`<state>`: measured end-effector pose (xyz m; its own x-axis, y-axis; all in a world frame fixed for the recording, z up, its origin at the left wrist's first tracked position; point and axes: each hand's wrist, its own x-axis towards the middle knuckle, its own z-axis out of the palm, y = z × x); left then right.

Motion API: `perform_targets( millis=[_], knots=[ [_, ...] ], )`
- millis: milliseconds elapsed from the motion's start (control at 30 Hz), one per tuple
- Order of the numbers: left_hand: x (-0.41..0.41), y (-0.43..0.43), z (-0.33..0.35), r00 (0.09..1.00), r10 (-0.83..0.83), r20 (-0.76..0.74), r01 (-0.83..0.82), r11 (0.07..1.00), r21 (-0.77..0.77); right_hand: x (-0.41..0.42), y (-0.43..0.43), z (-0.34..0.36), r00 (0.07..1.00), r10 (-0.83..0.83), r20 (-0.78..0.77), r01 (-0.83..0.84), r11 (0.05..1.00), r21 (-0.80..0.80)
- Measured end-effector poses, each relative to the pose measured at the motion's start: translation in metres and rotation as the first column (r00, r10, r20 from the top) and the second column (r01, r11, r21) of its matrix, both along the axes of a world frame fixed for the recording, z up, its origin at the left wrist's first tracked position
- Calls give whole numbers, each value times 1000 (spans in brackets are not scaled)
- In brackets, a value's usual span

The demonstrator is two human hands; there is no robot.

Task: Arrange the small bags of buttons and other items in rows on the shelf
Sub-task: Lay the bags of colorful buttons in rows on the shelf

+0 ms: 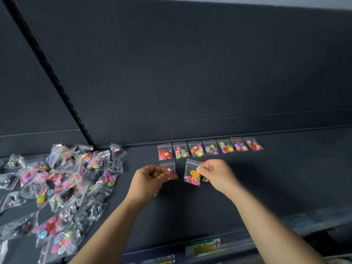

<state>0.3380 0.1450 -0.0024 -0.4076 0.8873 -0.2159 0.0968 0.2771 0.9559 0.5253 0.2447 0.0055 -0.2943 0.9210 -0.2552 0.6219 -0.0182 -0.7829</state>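
**shelf**: dark, flat, carries all the stock listed here.

**1. back row**: seven small clear bags of mixed buttons, flat and side by side along the far edge, right of centre. judged to set the line and spacing for the rows to come.

**2. loose pile**: unsorted bags at left, overlapping and crumpled, some holding dark items. within reach as the supply.

**3. pink-button bag**: just near of the row's left end. the left hand grips it, fingers curled round its lower part. judged to be the first place of a second row.

**4. yellow-and-pink-button bag**: right of item 3 and apart from it. the right hand pinches its right edge between thumb and fingers, which leaves the buttons in sight for squaring. it sits tilted, so it is likely not yet set down. cannot tell whether it touches the shelf.

**5. label strip**: on the shelf's near front edge.
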Motion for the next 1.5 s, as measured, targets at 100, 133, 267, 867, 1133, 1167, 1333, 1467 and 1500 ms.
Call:
perform_targets(
  millis=[100, 133, 267, 867, 1133, 1167, 1333, 1467, 1500],
  knots=[
    [-11, 10, -6, 990, 16, -144, -16, 1000, -5, -10, 11, -9, 998, 25, 57, -26, 999, 22],
    [-14, 13, -9, 980, 10, -201, -14, 1000, -16, -13, 14, -12, 997, 28, 75, -31, 999, 34],
    [-23, 23, -20, 948, -26, -317, 6, 998, -66, -22, 23, -25, 995, 6, 101, -14, 997, 81],
    [-23, 38, -35, 866, -115, -487, 20, 980, -196, -14, 29, -29, 926, 316, 207, -345, 931, 117],
    [-15, 31, -15, 933, 69, -353, -101, 992, -72, -5, 31, -13, 971, 171, -164, -187, 979, -86],
    [-10, 31, -7, 958, 111, -265, -125, 991, -37, -2, 31, -8, 952, 88, -292, -147, 972, -184],
    [32, 35, 17, 982, -75, 175, 75, 997, 8, 13, 26, 12, 775, -90, -625, -185, 914, -361],
    [57, 42, 17, 965, -134, 224, 135, 991, 10, 24, 25, 11, 833, 1, -553, -178, 947, -266],
    [59, 44, 17, 966, -125, 226, 126, 992, 10, 28, 25, 11, 845, -10, -534, -154, 953, -262]
  ],
)
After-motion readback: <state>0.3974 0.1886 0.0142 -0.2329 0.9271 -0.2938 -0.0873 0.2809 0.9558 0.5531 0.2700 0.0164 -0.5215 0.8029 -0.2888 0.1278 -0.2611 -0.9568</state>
